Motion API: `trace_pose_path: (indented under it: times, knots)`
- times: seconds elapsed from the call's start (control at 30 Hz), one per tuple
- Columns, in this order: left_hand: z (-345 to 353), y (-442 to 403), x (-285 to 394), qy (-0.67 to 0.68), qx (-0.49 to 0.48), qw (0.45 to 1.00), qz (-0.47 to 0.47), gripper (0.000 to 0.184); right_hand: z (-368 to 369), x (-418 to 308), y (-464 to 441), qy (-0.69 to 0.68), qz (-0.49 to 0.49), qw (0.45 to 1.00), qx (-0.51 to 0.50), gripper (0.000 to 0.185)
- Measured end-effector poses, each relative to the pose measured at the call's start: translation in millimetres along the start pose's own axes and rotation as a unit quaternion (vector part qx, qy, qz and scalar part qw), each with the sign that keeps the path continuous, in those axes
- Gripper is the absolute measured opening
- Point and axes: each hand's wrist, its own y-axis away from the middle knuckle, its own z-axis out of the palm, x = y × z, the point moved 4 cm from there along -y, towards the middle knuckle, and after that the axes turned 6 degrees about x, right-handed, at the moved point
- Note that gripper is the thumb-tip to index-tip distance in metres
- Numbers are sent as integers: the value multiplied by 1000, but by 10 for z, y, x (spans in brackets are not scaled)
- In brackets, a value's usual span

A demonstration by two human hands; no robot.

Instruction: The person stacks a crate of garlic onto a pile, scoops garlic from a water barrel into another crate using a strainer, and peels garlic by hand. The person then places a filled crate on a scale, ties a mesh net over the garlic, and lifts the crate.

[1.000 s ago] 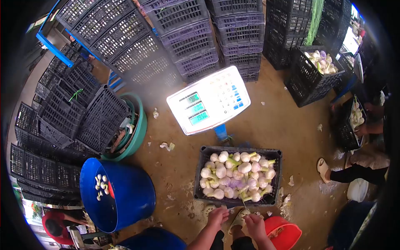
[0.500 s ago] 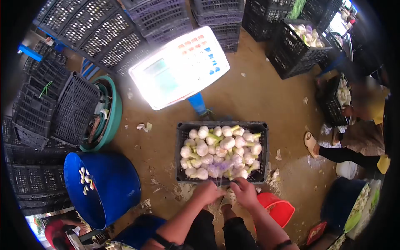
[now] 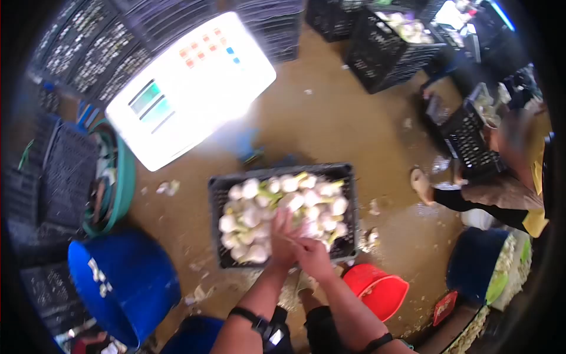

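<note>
A black crate (image 3: 214,224) full of white garlic bulbs (image 3: 250,216) with short green stems stands in front of me, below a white scale display (image 3: 194,88). My left hand (image 3: 283,241) reaches over the crate's near side, its fingers stretched out over the bulbs. Right beside it, my right hand (image 3: 311,256) is closed, its fingertips against the left hand. Whatever the right fingers pinch is too small and blurred to name.
Blue tubs (image 3: 127,283) stand at the lower left and a red bucket (image 3: 377,289) at the lower right. A co-worker (image 3: 501,194) with another crate is at the right. Stacked crates (image 3: 159,23) line the back.
Both hands have moved from the crate's near edge to over the garlic and come together. The view has shifted, so the scale display appears larger and further left.
</note>
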Motion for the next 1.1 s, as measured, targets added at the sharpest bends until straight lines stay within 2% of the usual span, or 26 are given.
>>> trace_pose_path:
  times: [0.03,0.07,0.1,0.13,0.17,0.2,0.23,0.3,0.33,0.37,0.4,0.43,0.47,0.5,0.53,0.57,0.63,0.67,0.7,0.77,0.8,0.83,0.93,1.03,1.07,1.1]
  knots:
    - [61,77,-46,34,58,997,-47,33,-63,38,-123,5,-5,1000,17,16]
    - [155,216,-262,27,19,999,25,30,-128,-28,-247,31,-16,999,34,17]
    - [-47,64,-141,157,26,984,-79,25,-130,-115,-382,55,-29,997,45,18]
    - [-161,111,-25,110,172,978,-32,18,-106,-120,-527,65,-43,996,52,20]
    - [-146,254,-71,80,147,983,-71,13,-69,-74,-670,71,-56,994,53,23]
    - [-97,284,-70,185,190,951,-159,14,-54,21,-804,72,-59,994,62,23]
    - [19,382,-159,219,234,908,-270,13,-50,149,-917,89,-65,991,82,25]
    - [234,376,-379,318,288,739,-519,11,-180,424,-917,77,-31,992,92,29]
    - [253,261,-395,382,318,649,-576,11,-400,608,-765,46,10,995,84,31]
    - [259,154,-467,383,315,652,-574,11,-719,750,-485,-3,82,995,65,30]
    - [343,73,-579,429,270,611,-608,13,-992,920,-111,-38,164,982,84,28]
    - [399,1,-642,472,224,565,-638,15,-1170,1269,203,-59,143,986,59,30]
    - [327,-132,-617,419,118,659,-613,13,-1315,1212,547,19,16,1000,-4,35]
    - [293,-139,-611,413,120,660,-616,13,-1261,1138,840,37,82,995,-45,32]
    - [209,-226,-585,290,81,807,-508,12,-1229,1107,1022,55,146,984,-87,28]
    - [117,-282,-520,149,35,913,-378,11,-1260,1208,1018,49,149,983,-96,28]
    - [-50,-247,-375,117,49,916,-380,8,-1302,1379,832,-98,96,990,-45,22]
    - [-58,-163,-365,187,74,879,-432,9,-1273,920,622,-383,70,920,38,22]
    - [-60,-51,-374,254,101,835,-478,9,-1267,398,415,-634,51,762,119,22]
    - [124,171,-588,285,139,803,-505,17,-1181,94,223,-721,37,678,140,27]
    - [62,101,-524,309,142,765,-547,16,-1134,13,316,-726,77,668,143,25]
    - [14,-12,-471,336,143,723,-586,16,-1140,328,491,-745,97,657,69,28]
    - [176,30,-572,239,37,778,-580,16,-1249,1246,1058,-730,153,653,130,28]
    - [86,260,-401,308,188,770,-526,21,-1281,944,1028,-706,177,661,183,27]
    - [-23,294,-148,281,282,753,-525,27,-1306,809,960,-736,170,633,167,28]
    - [-16,385,-14,281,280,753,-525,27,-1323,673,945,-736,170,633,169,28]
